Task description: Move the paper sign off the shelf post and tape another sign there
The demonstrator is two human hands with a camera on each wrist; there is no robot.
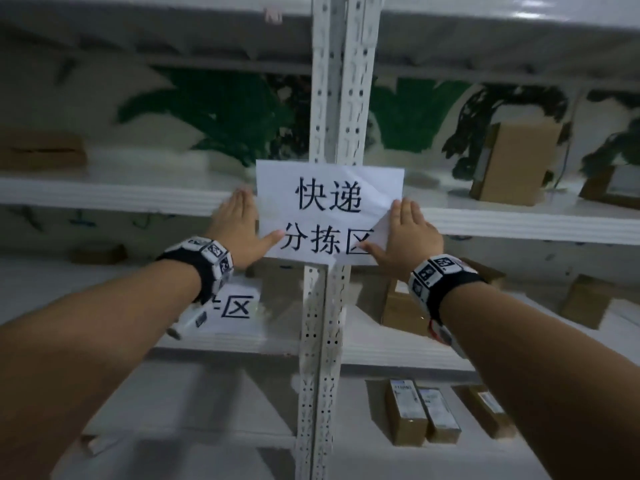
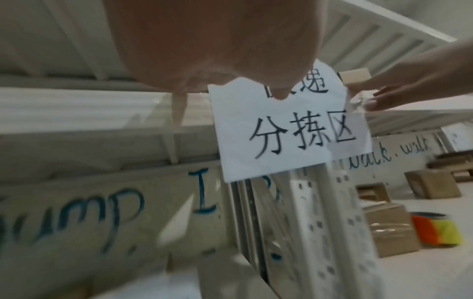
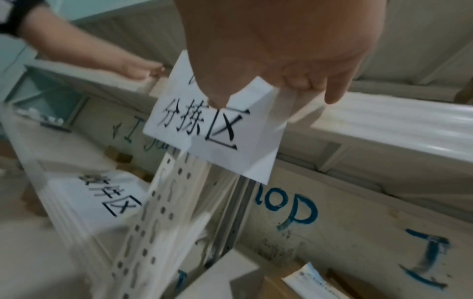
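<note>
A white paper sign (image 1: pixel 329 213) with black characters lies across the white perforated shelf post (image 1: pixel 332 98) at the level of a shelf edge. My left hand (image 1: pixel 242 226) lies flat at the sign's left edge with its thumb on the lower left corner. My right hand (image 1: pixel 407 233) lies flat at the right edge, thumb on the creased lower right corner. The wrist views show the same sign (image 2: pixel 289 131) (image 3: pixel 212 129) hanging over the post (image 3: pixel 163 212). A clear shiny strip (image 3: pixel 294 109), seemingly tape, sits under my right fingers. A second printed sign (image 1: pixel 235 306) lies on the lower shelf at left.
Cardboard boxes stand on the shelves to the right (image 1: pixel 516 164) (image 1: pixel 585 299), and several small boxes (image 1: pixel 422 414) lie on the bottom shelf. An orange and yellow object (image 2: pixel 437 230) sits by a taped box. The wall behind carries painted leaves and blue writing.
</note>
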